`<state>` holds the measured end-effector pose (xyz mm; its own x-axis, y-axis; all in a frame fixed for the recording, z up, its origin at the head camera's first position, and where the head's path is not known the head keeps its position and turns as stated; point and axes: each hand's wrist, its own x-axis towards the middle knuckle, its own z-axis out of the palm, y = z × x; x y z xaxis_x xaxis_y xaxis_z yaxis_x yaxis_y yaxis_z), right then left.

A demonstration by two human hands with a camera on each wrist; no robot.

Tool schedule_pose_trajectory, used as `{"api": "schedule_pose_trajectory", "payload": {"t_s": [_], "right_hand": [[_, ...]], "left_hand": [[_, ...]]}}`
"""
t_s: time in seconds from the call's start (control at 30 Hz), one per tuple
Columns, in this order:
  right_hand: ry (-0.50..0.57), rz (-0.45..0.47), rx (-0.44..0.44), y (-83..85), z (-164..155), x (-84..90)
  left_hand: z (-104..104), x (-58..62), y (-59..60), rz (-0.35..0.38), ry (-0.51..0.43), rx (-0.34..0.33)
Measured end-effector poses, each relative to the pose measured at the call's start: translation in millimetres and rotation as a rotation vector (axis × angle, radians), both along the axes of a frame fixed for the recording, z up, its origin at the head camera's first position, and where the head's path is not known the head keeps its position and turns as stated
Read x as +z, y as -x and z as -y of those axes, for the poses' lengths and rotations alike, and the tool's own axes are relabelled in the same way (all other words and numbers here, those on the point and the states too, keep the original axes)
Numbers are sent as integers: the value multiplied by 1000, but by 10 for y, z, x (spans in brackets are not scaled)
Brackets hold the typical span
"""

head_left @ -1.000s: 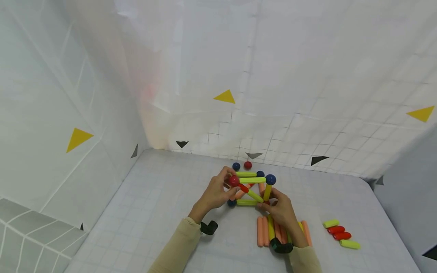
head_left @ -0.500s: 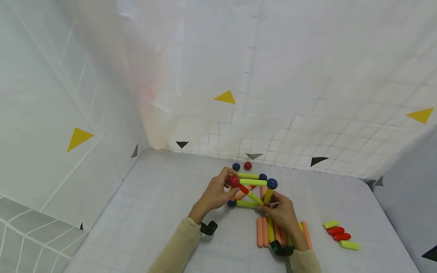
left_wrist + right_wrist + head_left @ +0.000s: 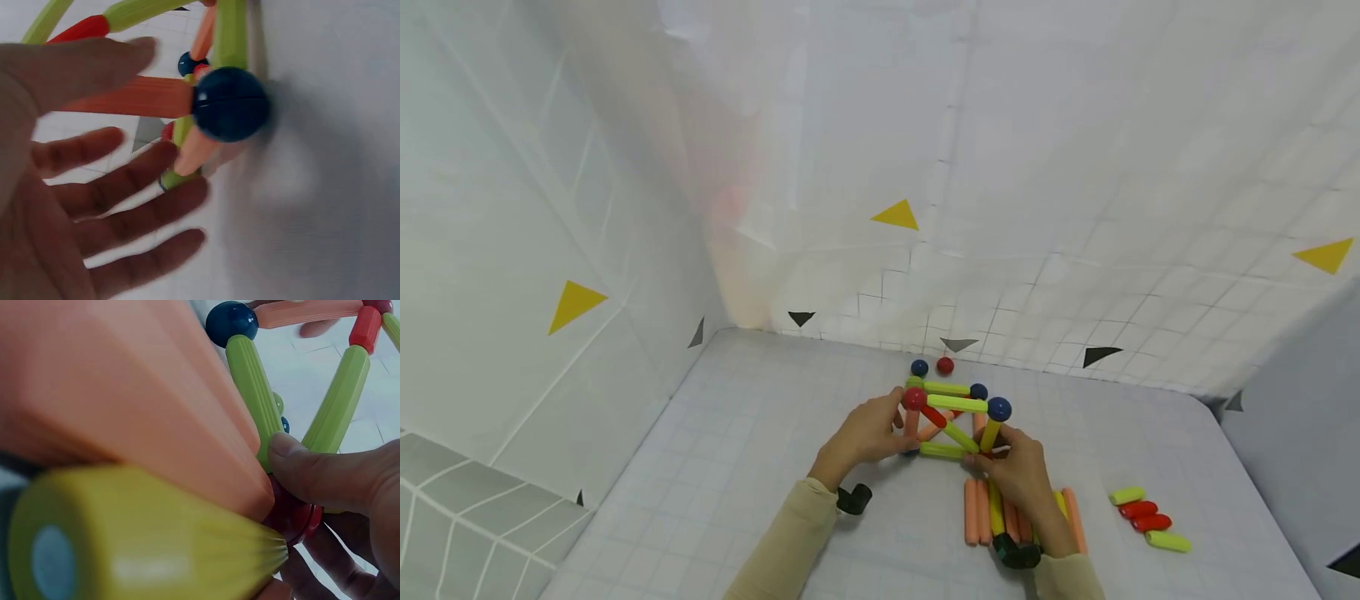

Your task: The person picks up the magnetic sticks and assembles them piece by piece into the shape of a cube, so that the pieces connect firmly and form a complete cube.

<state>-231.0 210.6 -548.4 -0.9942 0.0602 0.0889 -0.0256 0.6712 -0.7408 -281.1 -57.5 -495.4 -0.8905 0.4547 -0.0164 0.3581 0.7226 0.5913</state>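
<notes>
Left hand (image 3: 867,435) sits lower than half a second back, fingers now off the red ball (image 3: 913,398) at the near-left top corner and down beside the salmon upright under it. Rod-and-ball frame (image 3: 953,417) looks shifted slightly too; the blue ball (image 3: 999,408) at the near-right top is a touch lower.

Frame stands mid-table on the gridded sheet (image 3: 752,450), between both hands. Left wrist view shows the left palm (image 3: 75,212) flat with fingers spread and straight, close by a blue ball (image 3: 231,104) at a bottom corner, gripping nothing; whether the fingertips touch the rods I cannot tell. Likely there to steady that side while the other end is worked.

Right hand (image 3: 1018,471) holds the near-right bottom corner. Right wrist view shows the thumb (image 3: 325,475) pressed onto the foot of a green rod (image 3: 253,384) where it meets a red ball (image 3: 294,519), other fingers curled below: a pinch on the joint, probably so the corner stays together.

Spare salmon and green rods (image 3: 983,510) lie in a row under the right wrist, within reach. Four short red and green pieces (image 3: 1142,517) lie well apart to the right. Two loose balls, blue (image 3: 919,367) and red (image 3: 945,365), sit just behind the frame.

No brand, label or writing readable; only yellow (image 3: 895,215) and black triangle marks on the white walls.
</notes>
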Motion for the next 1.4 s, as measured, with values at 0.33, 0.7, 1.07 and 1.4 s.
{"api": "schedule_pose_trajectory", "payload": {"t_s": [0.33,0.7,1.07,1.4], "right_hand": [[2,-55,13,-12,75,7],[8,-11,13,-76,325,65],[7,-123,142,-187,680,82],[44,-23,265,-324,1009,122]], "left_hand": [[-99,-212,8,-57,195,-2],[55,-398,153,-84,-132,116],[91,-555,226,-67,-461,390],[135,-607,323,104,-646,361]]}}
